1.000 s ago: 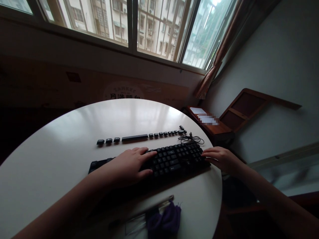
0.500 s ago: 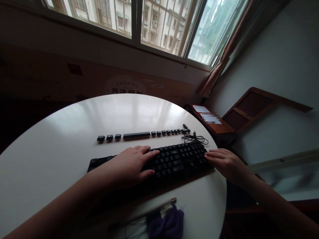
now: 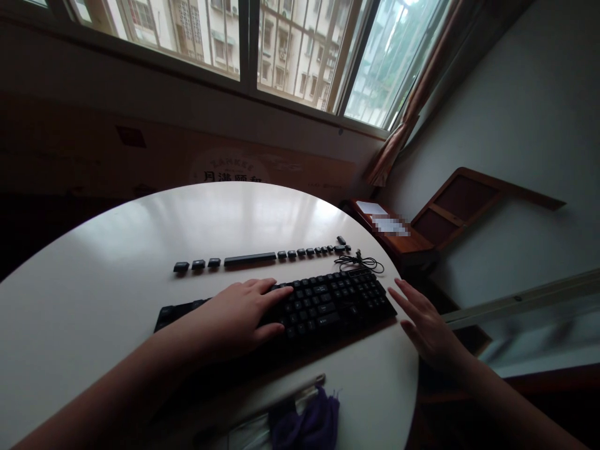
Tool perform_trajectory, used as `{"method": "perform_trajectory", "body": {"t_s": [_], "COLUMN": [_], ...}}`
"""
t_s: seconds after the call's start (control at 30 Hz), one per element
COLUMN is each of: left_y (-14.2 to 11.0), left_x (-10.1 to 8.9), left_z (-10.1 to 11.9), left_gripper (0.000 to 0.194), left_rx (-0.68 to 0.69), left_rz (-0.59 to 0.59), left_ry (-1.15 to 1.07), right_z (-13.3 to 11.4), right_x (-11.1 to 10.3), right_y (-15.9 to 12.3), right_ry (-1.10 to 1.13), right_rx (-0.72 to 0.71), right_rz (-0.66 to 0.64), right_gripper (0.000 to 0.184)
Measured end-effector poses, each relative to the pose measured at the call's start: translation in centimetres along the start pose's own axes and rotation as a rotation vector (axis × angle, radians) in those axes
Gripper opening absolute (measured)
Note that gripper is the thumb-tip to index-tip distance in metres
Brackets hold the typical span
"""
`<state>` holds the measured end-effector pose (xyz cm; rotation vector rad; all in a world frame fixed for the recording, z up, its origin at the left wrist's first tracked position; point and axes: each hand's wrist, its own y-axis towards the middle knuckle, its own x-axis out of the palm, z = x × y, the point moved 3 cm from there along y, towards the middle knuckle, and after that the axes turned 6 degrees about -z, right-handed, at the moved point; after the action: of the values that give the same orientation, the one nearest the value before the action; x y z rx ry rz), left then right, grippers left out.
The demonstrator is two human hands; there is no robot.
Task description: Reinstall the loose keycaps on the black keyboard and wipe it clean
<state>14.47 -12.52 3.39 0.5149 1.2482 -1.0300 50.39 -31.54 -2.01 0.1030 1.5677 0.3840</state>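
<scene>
A black keyboard (image 3: pixel 323 300) lies at a slant on the white round table (image 3: pixel 117 250), with some gaps in its lower key rows. My left hand (image 3: pixel 250 312) rests on its middle, palm down and fingers spread, covering part of the keys. Off the keyboard's right end, my right hand (image 3: pixel 424 319) hovers with fingers stretched and nothing in them. Behind the keyboard runs a row of loose keycaps, among them a long space bar (image 3: pixel 250 259). One keycap (image 3: pixel 341 240) sits apart at the row's right end.
A coiled cable (image 3: pixel 360 262) lies behind the keyboard's right end. Near the front are a purple cloth (image 3: pixel 309 422) and a thin rod-like tool (image 3: pixel 300 387). Beyond the table's right edge stands a wooden chair (image 3: pixel 417 240) with papers on it.
My right hand has come off the keyboard's right end, moving right and slightly down, its fingers now spread. My left hand stays on the keys. The view has shifted slightly.
</scene>
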Motion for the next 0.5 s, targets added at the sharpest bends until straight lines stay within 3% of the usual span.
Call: {"method": "perform_trajectory", "body": {"t_s": [0.23,0.37,0.47,0.5], "left_y": [-0.5,-0.6,-0.7,-0.8], "left_x": [-0.6,-0.7,-0.9,-0.9], "left_z": [0.5,0.8,0.9,1.0], "left_gripper": [0.068,0.069,0.069,0.069], "left_rx": [-0.008,-0.021,-0.022,-0.021], "left_rz": [-0.022,-0.041,-0.055,-0.056], "left_ry": [-0.015,-0.006,0.006,0.008], "right_z": [-0.5,0.3,2.1,2.9], "right_x": [-0.9,-2.0,-2.8,-2.6], "right_y": [1.0,3.7,8.2,10.1], "right_ry": [0.045,0.084,0.217,0.261], "right_rx": [-0.019,-0.053,0.133,0.238], "right_rz": [0.103,0.120,0.142,0.073], "right_gripper": [0.044,0.031,0.031,0.031]}}
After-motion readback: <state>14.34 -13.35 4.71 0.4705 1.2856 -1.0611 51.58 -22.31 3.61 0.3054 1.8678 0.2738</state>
